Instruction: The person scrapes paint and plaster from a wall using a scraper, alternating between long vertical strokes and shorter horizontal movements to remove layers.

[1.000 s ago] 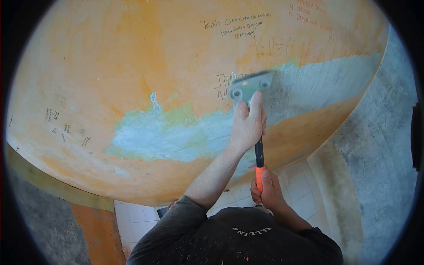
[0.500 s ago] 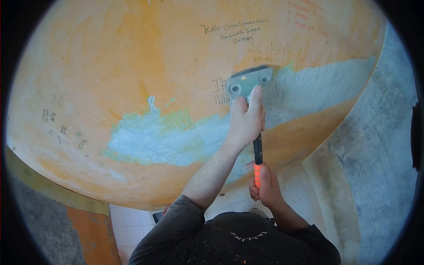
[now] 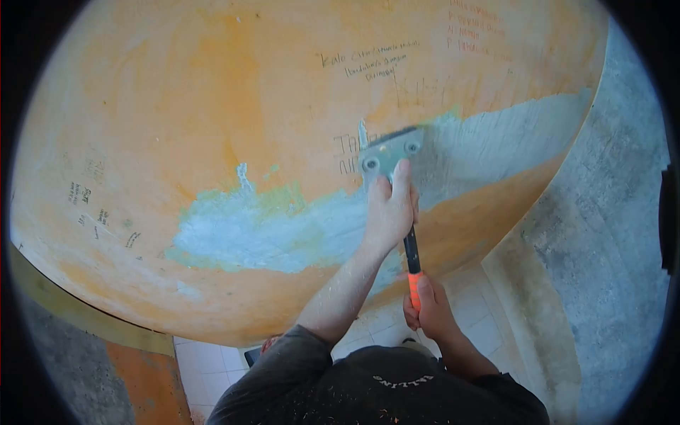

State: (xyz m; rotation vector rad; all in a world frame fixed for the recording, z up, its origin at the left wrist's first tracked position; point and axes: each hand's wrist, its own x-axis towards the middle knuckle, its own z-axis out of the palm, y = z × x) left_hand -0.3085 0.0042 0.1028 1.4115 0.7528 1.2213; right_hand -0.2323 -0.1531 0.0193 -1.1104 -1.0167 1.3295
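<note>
A long-handled scraper [image 3: 389, 151] with a wide metal head and two round screws lies against the orange painted wall [image 3: 297, 99]. My left hand [image 3: 391, 211] wraps the handle just below the head, its thumb stretched up over the metal. Lower down, my right hand [image 3: 431, 306] grips the orange end of the black handle. Pale blue-grey patches [image 3: 276, 234] show where paint is gone, left and right of the blade. A thin bare strip runs up from the blade's left corner. The blade partly covers some dark lettering.
Handwriting in black and red marks the upper wall. A grey rough wall [image 3: 588, 283] stands on the right. White floor tiles [image 3: 209, 361] show below, with an orange and grey surface [image 3: 145, 382] at lower left.
The scraper has moved down a little with both hands on it. A narrow scraped strip now shows at the blade's left corner. The view has shifted slightly.
</note>
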